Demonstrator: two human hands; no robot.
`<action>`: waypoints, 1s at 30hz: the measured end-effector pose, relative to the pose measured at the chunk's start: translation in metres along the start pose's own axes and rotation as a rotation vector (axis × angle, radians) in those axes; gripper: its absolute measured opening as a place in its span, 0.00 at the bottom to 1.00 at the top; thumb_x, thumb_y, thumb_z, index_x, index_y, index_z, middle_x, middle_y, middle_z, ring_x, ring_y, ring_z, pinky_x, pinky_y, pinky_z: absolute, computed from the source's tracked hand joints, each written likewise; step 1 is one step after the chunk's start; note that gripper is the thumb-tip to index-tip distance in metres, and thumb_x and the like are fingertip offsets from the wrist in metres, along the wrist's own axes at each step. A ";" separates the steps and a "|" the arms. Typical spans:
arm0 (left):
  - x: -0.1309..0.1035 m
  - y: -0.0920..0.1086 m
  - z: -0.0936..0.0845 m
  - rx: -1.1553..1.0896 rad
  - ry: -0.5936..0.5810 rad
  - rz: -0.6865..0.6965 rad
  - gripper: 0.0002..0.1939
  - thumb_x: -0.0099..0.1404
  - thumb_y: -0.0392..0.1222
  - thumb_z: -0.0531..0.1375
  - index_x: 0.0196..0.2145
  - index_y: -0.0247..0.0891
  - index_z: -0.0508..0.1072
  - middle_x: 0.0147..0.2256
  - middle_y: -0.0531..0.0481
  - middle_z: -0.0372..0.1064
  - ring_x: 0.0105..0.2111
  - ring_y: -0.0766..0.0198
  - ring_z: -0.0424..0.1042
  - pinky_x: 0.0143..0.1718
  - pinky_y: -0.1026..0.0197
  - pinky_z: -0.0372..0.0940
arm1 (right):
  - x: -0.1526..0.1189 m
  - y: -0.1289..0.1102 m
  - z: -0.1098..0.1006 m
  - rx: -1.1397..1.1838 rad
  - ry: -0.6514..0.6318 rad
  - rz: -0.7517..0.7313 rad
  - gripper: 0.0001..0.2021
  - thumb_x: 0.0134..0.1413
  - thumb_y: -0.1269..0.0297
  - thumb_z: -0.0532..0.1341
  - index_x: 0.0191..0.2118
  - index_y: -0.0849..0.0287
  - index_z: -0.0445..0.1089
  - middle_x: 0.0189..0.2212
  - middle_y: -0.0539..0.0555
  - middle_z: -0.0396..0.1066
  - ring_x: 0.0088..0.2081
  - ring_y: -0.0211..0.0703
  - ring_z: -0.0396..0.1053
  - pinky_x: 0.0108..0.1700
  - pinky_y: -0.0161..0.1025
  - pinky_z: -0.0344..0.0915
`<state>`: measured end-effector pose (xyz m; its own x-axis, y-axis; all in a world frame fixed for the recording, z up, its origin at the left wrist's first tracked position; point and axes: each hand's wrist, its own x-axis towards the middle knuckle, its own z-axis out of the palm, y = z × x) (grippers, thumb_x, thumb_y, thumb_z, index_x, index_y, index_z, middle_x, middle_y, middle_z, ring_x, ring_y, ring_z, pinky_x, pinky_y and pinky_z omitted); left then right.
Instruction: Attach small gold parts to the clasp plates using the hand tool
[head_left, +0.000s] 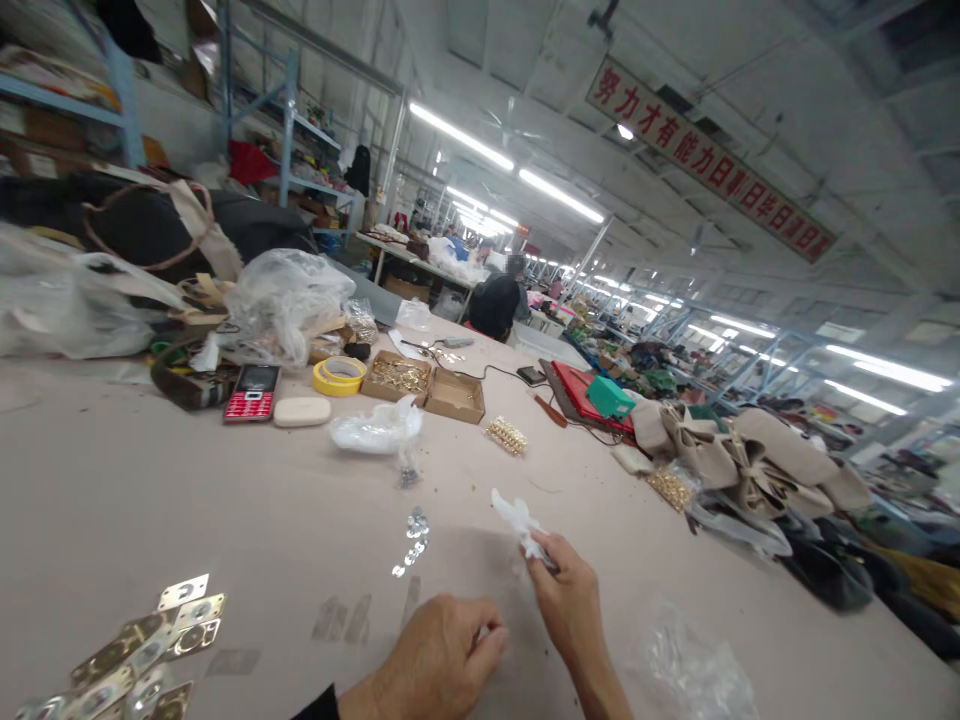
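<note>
My right hand (566, 590) is closed on a small crumpled white plastic bag (517, 518) above the table. To its left, my left hand (442, 650) is curled near the table's front, thumb against the fingers; what it may hold is hidden. Small silver discs (414, 540) lie in a short line ahead of my left hand. Gold metal plates (142, 650) are piled at the lower left. Clear plastic film (697, 665) rests to the right of my right forearm. Farther off lie a white plastic bag (377, 428) and a cluster of gold pieces (507, 436).
Across the table (300, 520) are a red phone (253, 394), yellow tape (339, 376), an open cardboard box (455, 396) and a box of gold parts (397, 376). Beige bags (780, 460) line the right edge. A person (495, 300) in dark clothes is beyond the table.
</note>
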<state>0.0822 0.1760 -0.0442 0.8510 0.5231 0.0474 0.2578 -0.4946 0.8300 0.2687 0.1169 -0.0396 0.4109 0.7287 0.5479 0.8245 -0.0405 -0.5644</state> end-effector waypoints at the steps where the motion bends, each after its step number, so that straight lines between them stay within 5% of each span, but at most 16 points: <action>1: 0.000 0.000 0.000 -0.003 -0.002 0.001 0.16 0.68 0.45 0.51 0.30 0.40 0.75 0.25 0.50 0.72 0.27 0.62 0.70 0.29 0.62 0.55 | 0.014 -0.004 0.001 -0.010 0.001 0.022 0.12 0.55 0.66 0.58 0.38 0.56 0.79 0.33 0.54 0.79 0.35 0.44 0.76 0.37 0.36 0.72; 6: 0.001 -0.001 -0.001 -0.038 -0.027 0.003 0.20 0.71 0.46 0.46 0.27 0.38 0.70 0.25 0.49 0.69 0.28 0.60 0.69 0.31 0.61 0.54 | 0.069 -0.016 0.021 -0.091 -0.014 0.062 0.15 0.57 0.63 0.60 0.49 0.59 0.76 0.43 0.56 0.78 0.39 0.42 0.75 0.42 0.38 0.73; 10: 0.006 -0.006 -0.002 -0.064 -0.071 -0.019 0.21 0.71 0.51 0.45 0.27 0.38 0.67 0.24 0.52 0.64 0.28 0.61 0.67 0.32 0.62 0.54 | 0.067 0.006 0.018 -0.232 -0.038 0.109 0.24 0.56 0.63 0.63 0.60 0.57 0.67 0.55 0.58 0.71 0.48 0.42 0.73 0.48 0.40 0.72; 13: 0.007 -0.007 -0.002 -0.086 -0.078 -0.027 0.22 0.71 0.53 0.44 0.27 0.38 0.66 0.24 0.53 0.61 0.28 0.62 0.65 0.32 0.63 0.54 | 0.035 0.034 -0.024 -0.385 -0.014 0.209 0.23 0.55 0.68 0.61 0.57 0.61 0.69 0.56 0.64 0.70 0.60 0.52 0.65 0.62 0.52 0.61; 16: 0.007 -0.006 -0.003 -0.125 -0.061 -0.036 0.22 0.70 0.54 0.45 0.28 0.38 0.67 0.24 0.54 0.60 0.30 0.63 0.64 0.33 0.64 0.55 | -0.005 0.068 -0.088 -0.544 0.046 0.393 0.21 0.52 0.71 0.61 0.54 0.65 0.72 0.55 0.71 0.69 0.62 0.62 0.63 0.62 0.63 0.56; 21: 0.008 0.000 -0.008 -0.161 -0.048 -0.034 0.22 0.68 0.57 0.46 0.27 0.38 0.66 0.25 0.54 0.57 0.30 0.63 0.61 0.33 0.64 0.55 | -0.062 0.108 -0.169 -0.634 0.079 0.644 0.19 0.48 0.65 0.63 0.47 0.68 0.75 0.46 0.73 0.74 0.53 0.67 0.71 0.56 0.61 0.63; 26: 0.001 0.005 -0.013 -0.238 -0.051 -0.097 0.26 0.62 0.65 0.50 0.31 0.38 0.71 0.26 0.53 0.59 0.30 0.62 0.59 0.33 0.63 0.54 | -0.090 0.101 -0.184 -0.522 0.094 0.682 0.15 0.53 0.61 0.56 0.35 0.62 0.78 0.36 0.63 0.79 0.41 0.54 0.76 0.48 0.45 0.68; 30: -0.030 0.013 -0.007 -0.404 -0.022 -0.164 0.27 0.59 0.67 0.55 0.35 0.37 0.74 0.28 0.52 0.60 0.30 0.62 0.59 0.32 0.64 0.53 | -0.091 0.058 -0.172 -0.366 0.148 0.594 0.21 0.58 0.52 0.53 0.41 0.61 0.78 0.38 0.59 0.79 0.39 0.49 0.75 0.44 0.40 0.69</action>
<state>0.0572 0.1588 -0.0305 0.8243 0.5551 -0.1115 0.1941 -0.0921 0.9766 0.3461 -0.0694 -0.0160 0.8581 0.4127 0.3054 0.5122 -0.6476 -0.5642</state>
